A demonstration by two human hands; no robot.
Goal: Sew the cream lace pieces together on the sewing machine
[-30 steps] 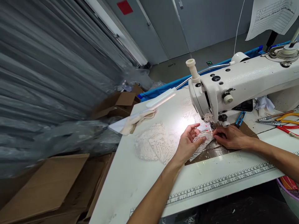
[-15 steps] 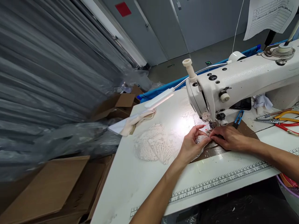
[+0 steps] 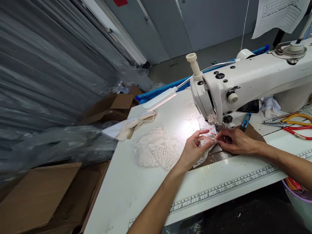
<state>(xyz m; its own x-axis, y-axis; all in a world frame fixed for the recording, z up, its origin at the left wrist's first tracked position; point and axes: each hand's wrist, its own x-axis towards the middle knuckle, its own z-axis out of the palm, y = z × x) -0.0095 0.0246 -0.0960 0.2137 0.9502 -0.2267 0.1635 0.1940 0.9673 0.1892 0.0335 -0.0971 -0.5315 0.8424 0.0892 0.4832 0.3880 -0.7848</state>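
A white sewing machine [image 3: 243, 83] stands on the right of the white table [image 3: 151, 182]. Just in front of its presser foot [image 3: 217, 128] both hands pinch a piece of white lace [image 3: 204, 154]. My left hand [image 3: 195, 148] grips it from the left, thumb against the fingers. My right hand [image 3: 235, 140] closes on its edge at the right, so the fingertips of both nearly meet. Part of the lace lies under my left hand, over a brown plate [image 3: 223, 156]. More white lace pieces [image 3: 158, 149] lie flat to the left.
Blue thread snips [image 3: 246, 121], yellow-handled scissors [image 3: 292, 120] and a red-handled tool [image 3: 296, 132] lie at the right. A lit lamp [image 3: 161, 98] hangs over the table, near a folded cream cloth [image 3: 136, 125]. A printed ruler [image 3: 226, 188] follows the front edge. Cardboard boxes [image 3: 41, 195] stand left.
The whole view has shifted slightly, so things sit further left and higher. My left hand has drawn back a little from the presser foot, showing more lace. Both hands keep hold of it.
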